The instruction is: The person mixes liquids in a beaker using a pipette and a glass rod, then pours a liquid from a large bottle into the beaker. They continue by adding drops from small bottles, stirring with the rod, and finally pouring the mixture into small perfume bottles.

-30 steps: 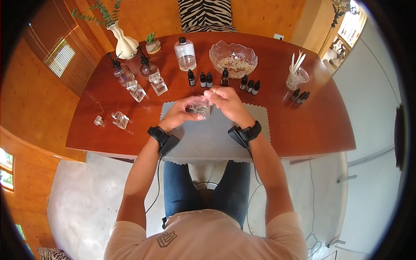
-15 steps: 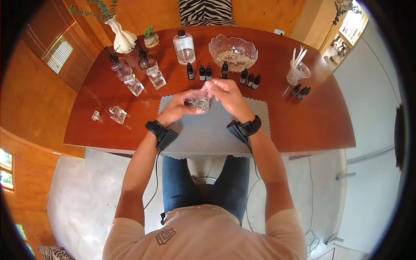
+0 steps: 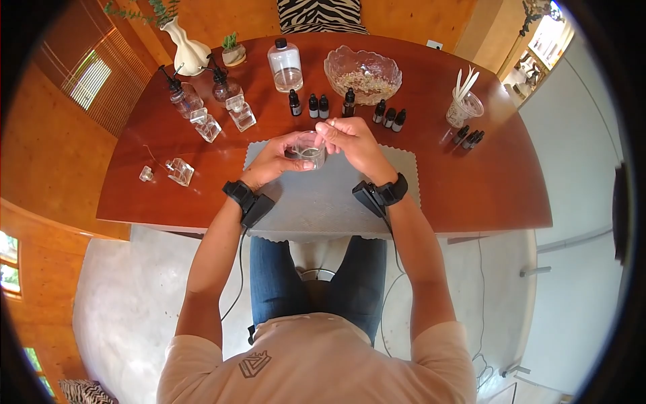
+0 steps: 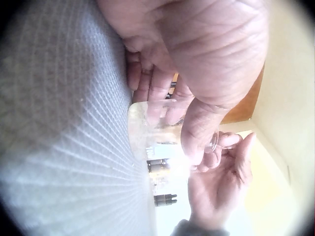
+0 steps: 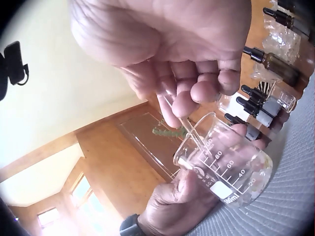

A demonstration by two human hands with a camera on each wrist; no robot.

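Observation:
On the grey mat (image 3: 316, 202), my left hand (image 3: 272, 163) holds a clear glass beaker (image 5: 246, 169), thumb on the near side and fingers around the far side. White volume marks run up the beaker's wall, and a little clear liquid shows low in it. My right hand (image 3: 353, 141) is above the rim, pinching a thin clear stirring rod (image 5: 193, 132) between thumb and fingers. The rod slants down into the beaker. Its upper end is hidden by my right hand.
Small black-capped dropper bottles (image 3: 324, 106) stand in a row behind my hands. Farther back are a large clear bottle (image 3: 287, 77) and a glass bowl (image 3: 363, 81). Square perfume bottles (image 3: 241, 114) stand left; a cup of white sticks (image 3: 464, 108) is at right.
The head view has tilted, so the table things sit higher in it. My left hand keeps hold of the beaker, while my right hand, with the rod, has shifted slightly at the rim.

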